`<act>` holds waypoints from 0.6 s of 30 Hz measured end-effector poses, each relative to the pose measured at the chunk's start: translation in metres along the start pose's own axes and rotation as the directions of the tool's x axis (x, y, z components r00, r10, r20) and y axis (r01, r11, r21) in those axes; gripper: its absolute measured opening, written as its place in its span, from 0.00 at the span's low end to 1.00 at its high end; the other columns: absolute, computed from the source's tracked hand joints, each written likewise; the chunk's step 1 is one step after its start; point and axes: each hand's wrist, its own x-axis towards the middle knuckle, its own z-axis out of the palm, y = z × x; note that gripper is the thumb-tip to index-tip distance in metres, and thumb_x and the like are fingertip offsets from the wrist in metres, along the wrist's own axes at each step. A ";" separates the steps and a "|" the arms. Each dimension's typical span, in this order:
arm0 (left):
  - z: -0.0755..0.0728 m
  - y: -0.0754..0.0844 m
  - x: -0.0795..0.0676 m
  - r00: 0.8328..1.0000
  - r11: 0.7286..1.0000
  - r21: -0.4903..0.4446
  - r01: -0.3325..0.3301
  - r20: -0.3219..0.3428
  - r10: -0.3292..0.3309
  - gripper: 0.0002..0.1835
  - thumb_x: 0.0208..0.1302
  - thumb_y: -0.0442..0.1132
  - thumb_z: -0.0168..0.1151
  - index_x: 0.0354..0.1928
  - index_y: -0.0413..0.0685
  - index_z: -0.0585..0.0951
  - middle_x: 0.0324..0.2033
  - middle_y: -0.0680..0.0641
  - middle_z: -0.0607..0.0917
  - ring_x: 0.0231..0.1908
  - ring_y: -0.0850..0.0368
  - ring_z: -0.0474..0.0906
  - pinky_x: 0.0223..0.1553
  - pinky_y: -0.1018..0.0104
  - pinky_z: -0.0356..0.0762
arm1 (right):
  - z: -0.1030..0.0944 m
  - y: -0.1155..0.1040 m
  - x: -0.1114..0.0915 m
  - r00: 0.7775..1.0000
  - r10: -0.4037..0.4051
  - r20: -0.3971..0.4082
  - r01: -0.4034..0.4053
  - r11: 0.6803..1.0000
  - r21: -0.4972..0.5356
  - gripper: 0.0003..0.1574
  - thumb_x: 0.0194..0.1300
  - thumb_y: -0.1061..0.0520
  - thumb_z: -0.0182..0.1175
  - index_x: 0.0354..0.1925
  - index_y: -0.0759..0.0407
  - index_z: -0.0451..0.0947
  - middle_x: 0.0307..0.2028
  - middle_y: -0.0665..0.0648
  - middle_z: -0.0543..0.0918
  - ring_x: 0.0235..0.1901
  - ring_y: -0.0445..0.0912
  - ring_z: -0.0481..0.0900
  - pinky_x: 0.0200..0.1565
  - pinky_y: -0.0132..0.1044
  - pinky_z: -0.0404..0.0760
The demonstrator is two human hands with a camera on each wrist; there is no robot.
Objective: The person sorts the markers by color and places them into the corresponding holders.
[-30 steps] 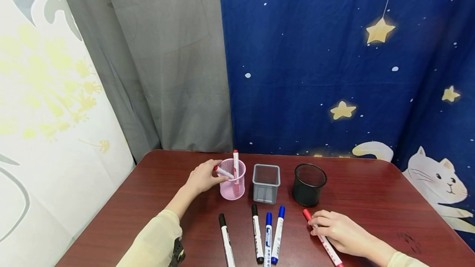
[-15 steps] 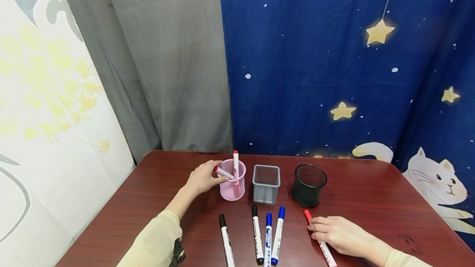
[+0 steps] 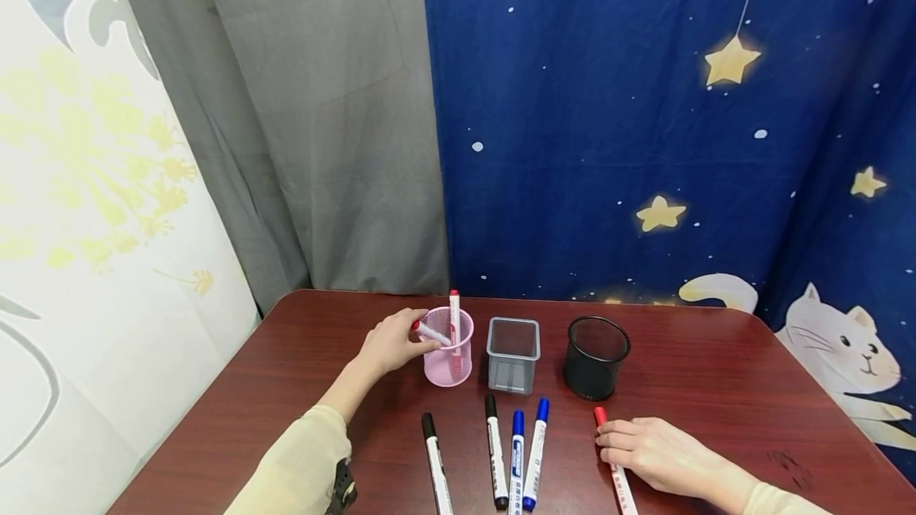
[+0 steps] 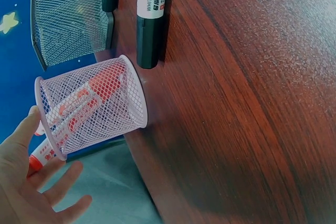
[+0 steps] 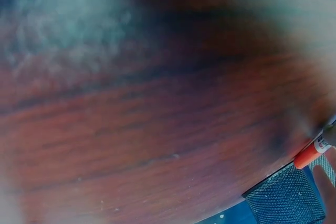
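Note:
My left hand (image 3: 392, 342) is at the left side of a pink mesh pen cup (image 3: 448, 368), thumb touching its rim and the other fingers spread loosely in the left wrist view. Two red-capped white markers are in this cup: one upright marker (image 3: 455, 312), and one leaning marker (image 3: 433, 334) whose cap pokes out between thumb and fingers. On the right, my right hand (image 3: 654, 455) pinches another red marker (image 3: 621, 487) near its cap, low over the tabletop. That marker's cap (image 5: 308, 157) shows at the right wrist view's edge, with fingertips partly cut off.
A grey square mesh holder (image 3: 512, 364) and a black round mesh holder (image 3: 595, 368) stand right of the pink cup. In front lie two black-capped markers, one left (image 3: 437, 463) and one in the middle (image 3: 496, 451), beside two blue-capped markers (image 3: 534, 455). Curtains hang behind the table (image 3: 716, 372).
The red marker in my right hand has turned closer to straight ahead, its cap shifting slightly right, and my right fingers have closed further round it. My left hand stays put.

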 end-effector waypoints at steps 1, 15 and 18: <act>0.000 0.000 0.000 1.000 1.000 -0.001 0.001 -0.001 -0.001 0.34 0.46 0.55 0.69 0.55 0.46 0.75 0.43 0.48 0.79 0.42 0.49 0.76 0.37 0.47 0.73 | 0.000 0.000 0.000 1.000 0.004 0.001 -0.004 1.000 -0.003 0.27 0.74 0.55 0.29 0.37 0.46 0.78 0.41 0.45 0.78 0.44 0.39 0.75 0.30 0.28 0.70; 0.001 0.000 0.000 1.000 1.000 0.004 0.003 -0.009 -0.003 0.34 0.46 0.55 0.69 0.54 0.47 0.76 0.42 0.49 0.79 0.41 0.51 0.76 0.38 0.48 0.73 | -0.008 -0.006 0.023 0.987 0.084 -0.134 -0.075 0.995 0.072 0.19 0.70 0.53 0.39 0.43 0.54 0.78 0.43 0.51 0.80 0.45 0.41 0.76 0.39 0.32 0.76; 0.001 0.000 0.000 1.000 1.000 0.001 0.003 -0.010 -0.003 0.34 0.46 0.55 0.69 0.54 0.46 0.76 0.42 0.49 0.79 0.41 0.50 0.76 0.38 0.48 0.73 | -0.008 -0.007 0.029 0.982 0.080 -0.173 -0.065 0.994 0.092 0.18 0.69 0.54 0.41 0.42 0.55 0.78 0.43 0.51 0.80 0.44 0.41 0.76 0.40 0.32 0.76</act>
